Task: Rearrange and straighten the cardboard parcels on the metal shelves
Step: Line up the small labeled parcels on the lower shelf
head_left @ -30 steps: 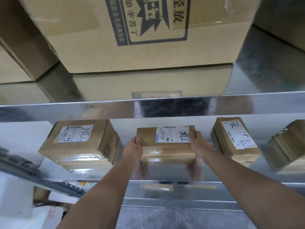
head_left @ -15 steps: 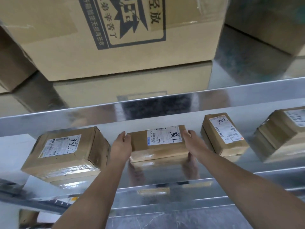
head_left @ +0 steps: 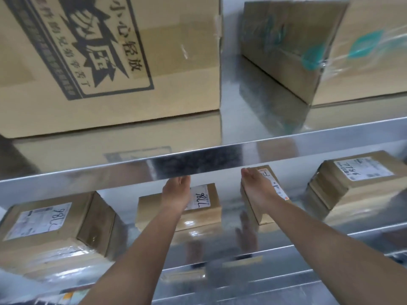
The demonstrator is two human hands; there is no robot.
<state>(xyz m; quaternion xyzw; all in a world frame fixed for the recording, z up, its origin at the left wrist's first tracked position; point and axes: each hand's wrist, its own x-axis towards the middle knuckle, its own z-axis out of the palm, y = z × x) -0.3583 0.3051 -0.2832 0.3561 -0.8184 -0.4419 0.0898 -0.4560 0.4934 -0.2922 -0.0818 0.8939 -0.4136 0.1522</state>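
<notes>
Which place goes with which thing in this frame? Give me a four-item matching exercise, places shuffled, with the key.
Things: A printed carton; B teal-marked carton; C left hand; D right hand.
Places: 1 upper shelf, right; 2 over second parcel from left, lower shelf; 3 upper shelf, left; 4 over third parcel from left.
Pairs: A-3, B-1, C-2, D-4.

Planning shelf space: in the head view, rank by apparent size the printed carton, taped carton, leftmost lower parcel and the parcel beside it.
1. printed carton
2. taped carton
3. leftmost lower parcel
4. parcel beside it, partly hidden by the left hand; the leftmost lies nearer the camera, so this last order is unsure.
</notes>
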